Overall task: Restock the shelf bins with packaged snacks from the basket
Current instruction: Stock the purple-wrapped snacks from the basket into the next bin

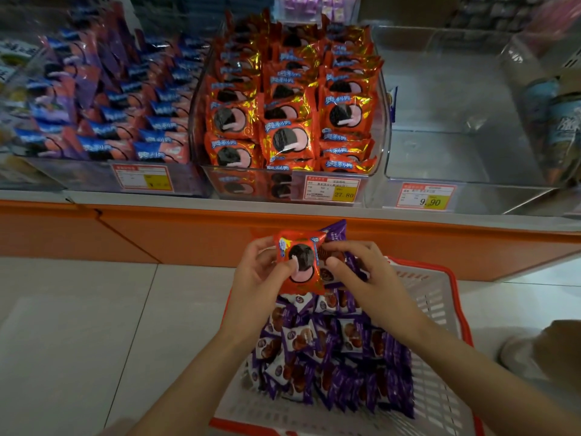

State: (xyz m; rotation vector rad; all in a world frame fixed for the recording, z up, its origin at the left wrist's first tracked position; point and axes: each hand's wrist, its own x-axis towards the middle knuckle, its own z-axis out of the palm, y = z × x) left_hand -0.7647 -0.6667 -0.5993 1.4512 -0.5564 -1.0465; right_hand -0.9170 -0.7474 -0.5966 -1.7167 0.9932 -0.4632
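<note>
Over the near, slotted white plastic basket [440, 297], red-rimmed and heaped with glossy purple packets [330, 350], the left hand [257, 278] pinches a crinkly red foil packet [300, 262]. The right hand [361, 272] grips a purple-wrapped snack [336, 232] just behind it. Farther off, a clear shelf bin [384, 121] holds matching red packs [287, 140].

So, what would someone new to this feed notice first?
Probably the red pack pinched in the left hand at centre, above the basket, with the right hand gripping a purple pack just behind it. Next, the middle bin up ahead, packed with matching red snacks, and the empty bin to its right.
</note>
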